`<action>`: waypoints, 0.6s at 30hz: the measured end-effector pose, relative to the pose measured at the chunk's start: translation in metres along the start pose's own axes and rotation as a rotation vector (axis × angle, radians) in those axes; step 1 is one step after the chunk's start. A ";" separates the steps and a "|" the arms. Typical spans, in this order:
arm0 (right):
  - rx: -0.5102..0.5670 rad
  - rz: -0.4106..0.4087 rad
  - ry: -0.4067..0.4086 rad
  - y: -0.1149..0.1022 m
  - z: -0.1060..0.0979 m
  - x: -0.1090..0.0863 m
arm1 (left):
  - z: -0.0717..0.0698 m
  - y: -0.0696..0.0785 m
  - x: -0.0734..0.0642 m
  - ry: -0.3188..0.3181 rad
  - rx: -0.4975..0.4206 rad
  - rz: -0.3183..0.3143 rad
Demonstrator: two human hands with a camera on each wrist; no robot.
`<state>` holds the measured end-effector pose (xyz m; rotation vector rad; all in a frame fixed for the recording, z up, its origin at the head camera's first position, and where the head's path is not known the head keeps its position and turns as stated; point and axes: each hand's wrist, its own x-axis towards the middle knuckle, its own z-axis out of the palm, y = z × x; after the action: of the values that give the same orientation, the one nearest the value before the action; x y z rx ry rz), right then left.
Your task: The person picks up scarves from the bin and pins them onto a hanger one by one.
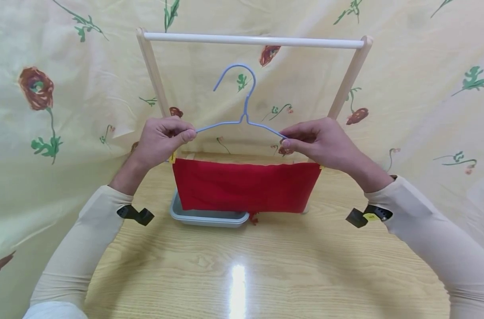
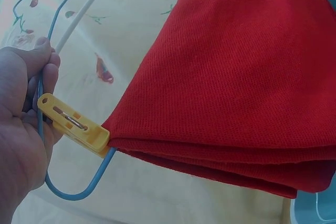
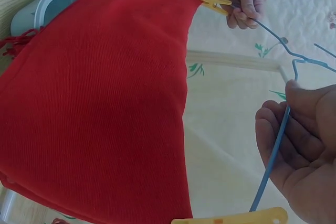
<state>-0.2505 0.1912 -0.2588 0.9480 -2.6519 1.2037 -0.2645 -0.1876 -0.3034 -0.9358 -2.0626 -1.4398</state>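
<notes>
A blue wire clothes hanger (image 1: 245,104) is held up in front of me, its hook upward. My left hand (image 1: 162,137) pinches one shoulder of it, and my right hand (image 1: 325,141) pinches the other between thumb and fingers. Below hangs a folded red scarf (image 1: 245,186), with fringe showing underneath. In the left wrist view, a yellow clothespin (image 2: 76,124) clips a corner of the scarf to the hanger beside my left hand. Another yellow clothespin (image 3: 236,217) sits at the bottom of the right wrist view, below my right hand.
Behind the hanger stands a rack with a white top bar (image 1: 253,40) and wooden posts (image 1: 349,77). A grey-blue tray (image 1: 210,220) lies on the wooden table (image 1: 289,266) under the scarf's left part. Floral cloth (image 1: 417,66) covers the back and sides.
</notes>
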 end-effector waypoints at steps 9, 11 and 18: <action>-0.027 0.004 0.030 -0.002 0.004 0.001 | 0.000 0.000 0.001 -0.002 0.005 -0.004; -0.025 0.014 0.045 -0.003 0.004 0.000 | 0.000 0.001 0.001 -0.007 0.010 -0.003; -0.034 -0.016 0.130 -0.005 0.005 -0.004 | 0.002 0.006 0.006 -0.016 0.015 0.014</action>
<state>-0.2433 0.1871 -0.2599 0.8525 -2.5508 1.1704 -0.2640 -0.1829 -0.2957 -0.9569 -2.0714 -1.4128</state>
